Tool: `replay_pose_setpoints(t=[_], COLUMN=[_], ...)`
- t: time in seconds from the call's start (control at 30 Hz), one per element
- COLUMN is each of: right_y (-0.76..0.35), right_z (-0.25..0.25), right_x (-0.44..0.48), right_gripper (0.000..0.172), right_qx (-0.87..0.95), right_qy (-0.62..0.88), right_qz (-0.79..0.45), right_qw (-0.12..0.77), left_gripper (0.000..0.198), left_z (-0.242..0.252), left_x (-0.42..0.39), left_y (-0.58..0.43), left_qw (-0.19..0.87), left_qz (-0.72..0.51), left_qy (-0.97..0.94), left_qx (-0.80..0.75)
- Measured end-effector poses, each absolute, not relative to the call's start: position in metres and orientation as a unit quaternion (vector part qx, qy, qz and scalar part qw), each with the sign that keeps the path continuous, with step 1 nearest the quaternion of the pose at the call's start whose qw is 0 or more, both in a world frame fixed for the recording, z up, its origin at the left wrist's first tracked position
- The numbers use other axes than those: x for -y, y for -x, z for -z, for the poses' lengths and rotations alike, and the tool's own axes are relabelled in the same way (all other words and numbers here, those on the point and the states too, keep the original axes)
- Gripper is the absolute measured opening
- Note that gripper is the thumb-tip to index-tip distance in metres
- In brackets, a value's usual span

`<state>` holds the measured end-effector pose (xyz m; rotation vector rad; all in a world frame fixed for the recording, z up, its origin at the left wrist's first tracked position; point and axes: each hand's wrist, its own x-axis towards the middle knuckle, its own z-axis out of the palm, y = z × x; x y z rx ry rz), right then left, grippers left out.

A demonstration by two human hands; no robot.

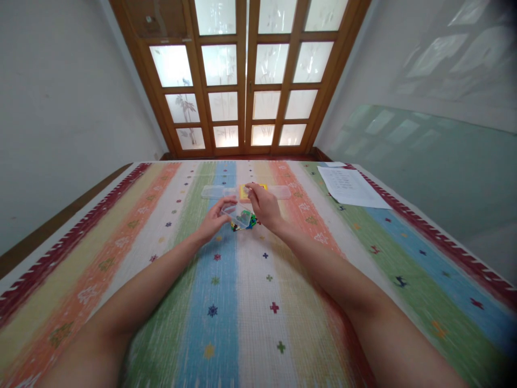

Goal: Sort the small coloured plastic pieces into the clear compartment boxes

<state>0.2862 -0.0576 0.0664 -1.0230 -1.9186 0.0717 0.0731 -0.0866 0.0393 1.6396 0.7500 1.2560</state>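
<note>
My left hand [217, 218] grips the left edge of a small clear plastic box [239, 216], thumb and fingers closed around its rim. The box is held tilted, and green bits show through it. A small heap of green, blue and dark little pieces [252, 221] lies on the cloth by the box. My right hand [263, 203] is raised just right of the box, its thumb and fingers pinched together; what they hold, if anything, is too small to tell. Behind it is a yellow box [242, 192], partly covered by the fingers.
Flat clear plastic containers [216, 192] lie at the far side, left and right of the yellow box. Printed paper [350, 186] rests on the striped tablecloth [258, 302] at the right. Beyond the table stand wood-framed glass doors [242, 102]; walls flank both sides.
</note>
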Motion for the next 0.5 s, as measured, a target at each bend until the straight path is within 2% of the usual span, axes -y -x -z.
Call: replay_pose_setpoints(t=[0.07, 0.13, 0.37, 0.5], right_y=[-0.286, -0.286, -0.289, -0.295], right_z=[-0.065, -0.062, -0.055, -0.047], right_x=[0.054, 0.050, 0.038, 0.027], right_gripper=[0.032, 0.031, 0.032, 0.038], right_qx=[0.765, 0.750, 0.706, 0.699], right_qy=[0.416, 0.419, 0.414, 0.407], right_qz=[-0.063, -0.092, -0.231, -0.252], right_qw=[0.487, 0.504, 0.526, 0.531], left_gripper=[0.032, 0.029, 0.041, 0.047], left_z=[-0.039, -0.037, -0.040, -0.042], left_x=[0.085, 0.083, 0.080, 0.064], left_y=[-0.070, -0.066, -0.066, -0.054], left_qw=[0.486, 0.513, 0.480, 0.438], left_qz=[-0.490, -0.468, -0.454, -0.484], left_qy=[-0.649, -0.633, -0.635, -0.625], left_qx=[-0.320, -0.342, -0.400, -0.428])
